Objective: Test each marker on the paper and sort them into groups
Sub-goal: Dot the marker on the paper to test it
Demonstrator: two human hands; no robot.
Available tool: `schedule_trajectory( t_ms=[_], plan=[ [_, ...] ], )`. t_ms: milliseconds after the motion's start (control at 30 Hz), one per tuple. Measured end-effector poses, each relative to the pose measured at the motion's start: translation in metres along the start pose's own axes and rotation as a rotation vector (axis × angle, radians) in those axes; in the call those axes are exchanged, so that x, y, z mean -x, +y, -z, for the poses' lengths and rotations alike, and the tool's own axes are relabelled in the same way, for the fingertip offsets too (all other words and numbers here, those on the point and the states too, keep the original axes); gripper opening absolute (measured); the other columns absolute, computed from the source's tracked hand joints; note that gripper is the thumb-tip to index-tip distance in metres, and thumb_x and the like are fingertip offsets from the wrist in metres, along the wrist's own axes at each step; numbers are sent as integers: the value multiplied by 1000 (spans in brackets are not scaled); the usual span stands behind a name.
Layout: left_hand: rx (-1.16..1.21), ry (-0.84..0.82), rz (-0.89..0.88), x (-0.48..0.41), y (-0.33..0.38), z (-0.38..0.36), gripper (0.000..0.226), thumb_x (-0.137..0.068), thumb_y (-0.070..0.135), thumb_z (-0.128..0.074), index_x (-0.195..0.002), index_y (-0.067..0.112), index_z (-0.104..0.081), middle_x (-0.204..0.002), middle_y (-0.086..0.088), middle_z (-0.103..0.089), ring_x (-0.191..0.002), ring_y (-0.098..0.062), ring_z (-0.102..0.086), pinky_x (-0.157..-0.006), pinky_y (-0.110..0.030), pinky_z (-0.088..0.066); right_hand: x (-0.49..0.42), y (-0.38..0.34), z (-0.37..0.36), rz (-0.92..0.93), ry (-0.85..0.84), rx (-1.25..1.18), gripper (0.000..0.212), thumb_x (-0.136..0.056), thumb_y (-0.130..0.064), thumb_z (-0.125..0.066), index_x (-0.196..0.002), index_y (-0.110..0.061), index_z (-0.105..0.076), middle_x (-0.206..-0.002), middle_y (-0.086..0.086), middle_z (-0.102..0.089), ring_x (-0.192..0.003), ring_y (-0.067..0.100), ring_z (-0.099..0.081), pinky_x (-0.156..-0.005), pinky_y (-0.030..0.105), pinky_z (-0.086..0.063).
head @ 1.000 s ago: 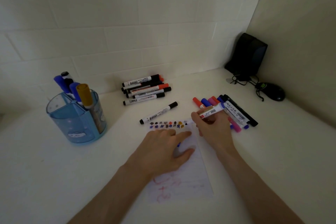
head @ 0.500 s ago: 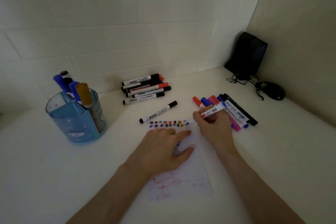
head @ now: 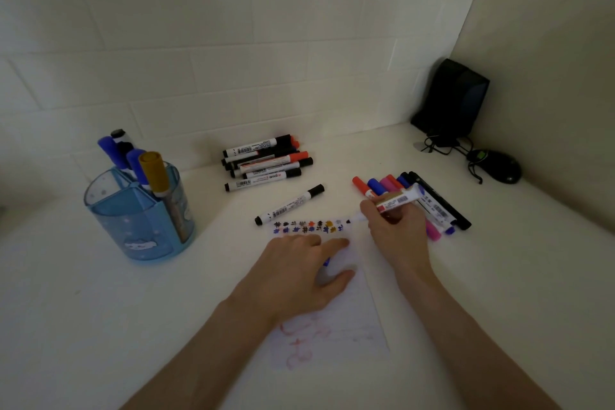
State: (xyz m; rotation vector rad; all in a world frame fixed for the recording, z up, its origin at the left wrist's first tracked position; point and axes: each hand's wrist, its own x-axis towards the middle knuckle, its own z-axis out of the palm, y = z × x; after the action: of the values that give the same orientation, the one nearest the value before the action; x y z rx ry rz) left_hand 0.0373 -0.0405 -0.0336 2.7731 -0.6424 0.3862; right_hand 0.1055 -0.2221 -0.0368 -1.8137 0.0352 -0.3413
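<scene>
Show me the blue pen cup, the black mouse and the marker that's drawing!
blue pen cup (head: 139, 226): head view, on its front wall.
black mouse (head: 499, 167): head view, on its rounded top.
drawing marker (head: 397, 201): head view, on its white labelled barrel.

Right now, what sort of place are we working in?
Probably a home or office desk tucked into a corner: a blue pen holder, a black computer mouse with its cable, and a black speaker-like box behind it.

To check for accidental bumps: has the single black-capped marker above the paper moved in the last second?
No. The black-capped marker still lies with its left end just by the paper's top-left corner.
</scene>
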Motion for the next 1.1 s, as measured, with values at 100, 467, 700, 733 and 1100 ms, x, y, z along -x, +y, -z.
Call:
schedule_trajectory(
  t_ms=[100,467,700,733,1100],
  plan=[
    [124,25,97,0,2,3,59,-91,74,-30,-139,40,-37,-83,23,-51,-77,0,-58,-67,-18,-41,-2,-4,3,-44,57,-105,10,-92,-23,-75,-83,-21,-71,-65,-15,-71,-57,-5,-63,-53,9,-48],
    [610,232,275,-8,-20,8,17,-100,23,-59,-116,30,-61,-106,15,-62,-99,2,-56,-82,-5,-38,11,-25,5,-39,-224,-317,14,-89,-32,-82,-91,-19,-78,-64,3,-62,-56,15,-50,-54,25,-43],
    [605,233,249,-8,-18,13,24,-97,16,-63,-119,23,-67,-102,15,-64,-92,0,-58,-79,-6,-39,18,-30,2,-16,-384,-268,14,-88,-34,-82,-97,-25,-78,-72,6,-72,-60,14,-63,-57,24,-52],
    [630,233,277,-8,-18,13,27,-96,16,-65,-121,26,-67,-102,17,-65,-91,-1,-60,-78,-7,-41,18,-31,2,-25,-408,-283,18,-87,-39,-81,-98,-25,-79,-76,8,-74,-62,18,-66,-59,26,-54],
    [662,340,326,-4,-22,19,26,-88,14,-75,-101,37,-72,-96,26,-70,-89,-2,-65,-83,-21,-52,24,-33,-1,-67,-404,-460,31,-97,-38,-69,-102,-10,-81,-88,21,-76,-71,25,-73,-69,28,-59]
  ],
)
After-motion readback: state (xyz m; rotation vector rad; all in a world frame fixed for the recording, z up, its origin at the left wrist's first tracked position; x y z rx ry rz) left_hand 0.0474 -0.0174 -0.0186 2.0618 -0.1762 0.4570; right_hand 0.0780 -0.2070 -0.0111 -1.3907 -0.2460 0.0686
